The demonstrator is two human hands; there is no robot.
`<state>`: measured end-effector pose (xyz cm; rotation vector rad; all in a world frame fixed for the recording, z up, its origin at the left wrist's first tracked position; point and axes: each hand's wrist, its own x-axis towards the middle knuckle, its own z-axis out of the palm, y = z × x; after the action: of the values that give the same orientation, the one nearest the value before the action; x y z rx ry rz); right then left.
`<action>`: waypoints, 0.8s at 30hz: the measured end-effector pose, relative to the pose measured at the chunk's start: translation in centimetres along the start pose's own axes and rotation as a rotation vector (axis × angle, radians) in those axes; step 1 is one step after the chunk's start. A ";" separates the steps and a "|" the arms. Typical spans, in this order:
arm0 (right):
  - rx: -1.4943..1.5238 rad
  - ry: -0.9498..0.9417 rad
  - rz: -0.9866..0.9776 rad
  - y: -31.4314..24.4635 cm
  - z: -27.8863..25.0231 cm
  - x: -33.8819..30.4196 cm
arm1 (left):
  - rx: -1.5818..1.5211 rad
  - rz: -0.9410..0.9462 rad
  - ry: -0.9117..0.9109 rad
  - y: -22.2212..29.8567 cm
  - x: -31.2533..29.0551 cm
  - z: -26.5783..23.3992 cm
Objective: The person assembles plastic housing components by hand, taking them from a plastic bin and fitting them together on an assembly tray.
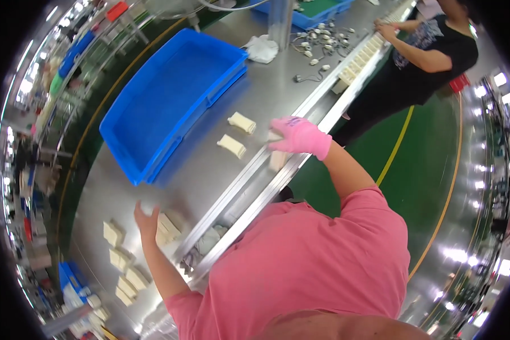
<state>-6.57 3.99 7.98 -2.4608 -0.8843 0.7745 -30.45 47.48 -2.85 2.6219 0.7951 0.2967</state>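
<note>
My left hand (147, 220), bare, hangs over the metal table with its thumb and fingers apart and nothing between them. Beside it lie cream plastic pieces (168, 228), blurred. My right hand (298, 136), in a pink glove, bends its fingers round a pale plastic piece (274, 136) above the rail track. Another pale piece (277, 161) shows just under the glove, in the track. Two cream blocks (242, 122) (231, 145) rest on the table left of the glove. Several more cream blocks (119, 259) lie near the left edge.
A large blue tray (173, 93) sits across the track (226, 212). Small plugs with cables (323, 41) and a white cloth (262, 49) lie farther off. A co-worker (430, 56) handles a row of cream pieces (364, 59) at the far right.
</note>
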 end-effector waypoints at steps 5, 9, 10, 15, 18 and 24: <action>-0.751 0.882 0.192 2.8 1.2 1.1 | -0.021 -0.404 -0.233 -5.5 -1.2 1.0; -0.320 0.321 0.082 2.0 2.2 6.9 | -0.210 -0.367 -0.266 -1.2 0.5 2.7; -0.257 0.234 0.084 1.9 2.9 8.6 | -0.285 -0.376 -0.273 0.3 0.9 2.8; -0.346 0.041 0.162 1.7 5.4 14.5 | -0.257 -0.313 0.041 3.2 1.2 7.4; -0.418 0.057 0.074 2.1 5.9 14.6 | -0.054 0.212 0.199 5.0 1.2 5.2; -0.492 0.170 -0.006 2.0 6.4 15.3 | 0.306 0.527 -0.478 6.9 1.7 3.0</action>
<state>0.19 14.06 -3.44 -2.8870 -1.1218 0.3641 -24.78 42.25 -2.48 2.9676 -0.0198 -0.3382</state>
